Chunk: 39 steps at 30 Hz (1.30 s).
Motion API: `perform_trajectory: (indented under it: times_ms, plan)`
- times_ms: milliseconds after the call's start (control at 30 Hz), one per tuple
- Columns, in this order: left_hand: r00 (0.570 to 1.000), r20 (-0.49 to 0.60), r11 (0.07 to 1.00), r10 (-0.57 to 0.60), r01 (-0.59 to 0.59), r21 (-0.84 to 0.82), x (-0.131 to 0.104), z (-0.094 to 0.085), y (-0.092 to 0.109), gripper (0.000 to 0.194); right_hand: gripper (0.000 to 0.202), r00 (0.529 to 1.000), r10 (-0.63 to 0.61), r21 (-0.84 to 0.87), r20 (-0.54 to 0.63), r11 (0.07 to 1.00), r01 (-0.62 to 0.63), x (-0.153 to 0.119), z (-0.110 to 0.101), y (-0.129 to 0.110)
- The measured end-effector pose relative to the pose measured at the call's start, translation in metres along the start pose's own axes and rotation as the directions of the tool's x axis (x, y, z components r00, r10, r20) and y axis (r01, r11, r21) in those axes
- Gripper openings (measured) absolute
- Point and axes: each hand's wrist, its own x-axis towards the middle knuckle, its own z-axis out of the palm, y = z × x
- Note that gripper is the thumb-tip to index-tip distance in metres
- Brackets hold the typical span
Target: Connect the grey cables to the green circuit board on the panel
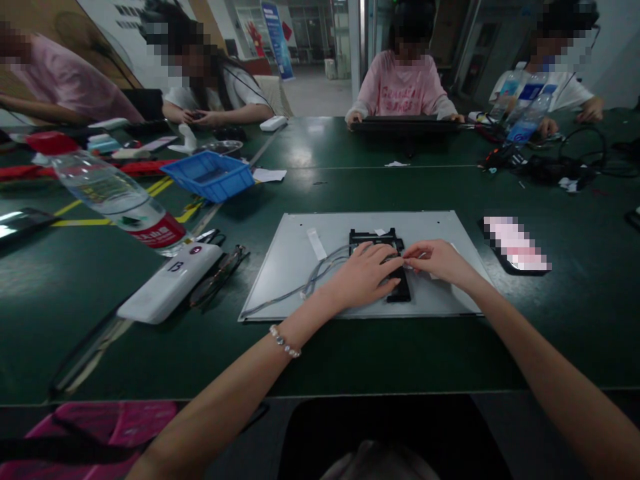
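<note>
A flat light-grey panel (285, 253) lies on the table in front of me. On its middle sits a black plastic bracket-like part (399, 293), partly covered by my hands. My left hand (367, 275) rests over this part with its fingers spread, palm down. At the part's right side, my right hand (435, 259) pinches with thumb and forefinger; a small pale bit shows at the fingertips, too small to name. Grey cables (313, 283) run from under my left hand across the panel to its lower left corner. Beside them lies a white strip (316, 244).
Left of the panel are a white power bank (170, 283), eyeglasses (217, 277) and a tilted-looking water bottle (115, 200). Behind stands a blue bin (213, 177). A phone (515, 245) lies to the right. Several people sit across the table; one holds a dark panel (407, 125).
</note>
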Motion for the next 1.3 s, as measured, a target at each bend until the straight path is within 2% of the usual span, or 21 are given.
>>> perform_trajectory:
  times_ms: [300,467,600,667,733,800,867,967,1033,1167,1300]
  plan:
    - [1.0,0.011,1.0,-0.007,0.007,0.023,0.001,0.003,0.0,0.034,0.019,0.994,-0.076,-0.154,-0.081,0.986,0.063,0.001,0.0,0.002]
    - [1.0,-0.003,0.999,-0.011,0.011,0.045,-0.001,0.003,0.001,0.039,0.019,0.991,-0.083,-0.129,-0.103,0.989,0.069,0.001,-0.003,0.0]
    - [0.998,-0.046,0.998,-0.039,0.041,0.043,-0.002,-0.006,-0.003,0.041,0.02,0.987,-0.05,-0.046,-0.154,0.998,0.044,-0.002,-0.007,-0.006]
    - [0.99,-0.094,0.994,-0.1,0.103,0.028,-0.004,-0.013,-0.013,0.041,0.02,0.984,-0.037,-0.02,-0.172,0.999,0.034,-0.002,-0.008,-0.007]
    - [0.961,-0.176,0.976,-0.215,0.219,0.007,-0.008,-0.02,-0.031,0.042,0.02,0.985,-0.035,-0.023,-0.166,0.999,0.031,-0.002,-0.009,-0.007]
    - [0.901,-0.269,0.937,-0.34,0.35,-0.009,-0.015,-0.026,-0.054,0.039,0.02,0.988,-0.043,-0.037,-0.145,0.999,0.037,-0.003,-0.008,-0.007]
    - [0.845,-0.33,0.901,-0.421,0.432,-0.044,-0.026,-0.027,-0.081,0.035,0.019,0.99,-0.057,-0.05,-0.127,0.997,0.051,-0.004,-0.008,-0.009]
    - [0.772,-0.351,0.845,-0.529,0.516,-0.139,-0.044,-0.024,-0.117,0.03,0.019,0.991,-0.065,-0.066,-0.117,0.996,0.058,-0.005,-0.007,-0.011]
    - [0.743,-0.335,0.814,-0.579,0.546,-0.197,-0.054,-0.019,-0.135,0.031,0.019,0.99,-0.062,-0.073,-0.124,0.996,0.053,-0.005,-0.007,-0.011]
    - [0.794,-0.134,0.788,-0.593,0.539,-0.297,-0.062,-0.01,-0.153,0.039,0.019,0.989,-0.071,-0.08,-0.133,0.995,0.06,-0.003,-0.008,-0.006]
    - [0.821,-0.075,0.784,-0.566,0.508,-0.358,-0.061,-0.006,-0.155,0.028,0.018,0.99,-0.078,-0.086,-0.114,0.994,0.068,-0.002,-0.007,-0.004]
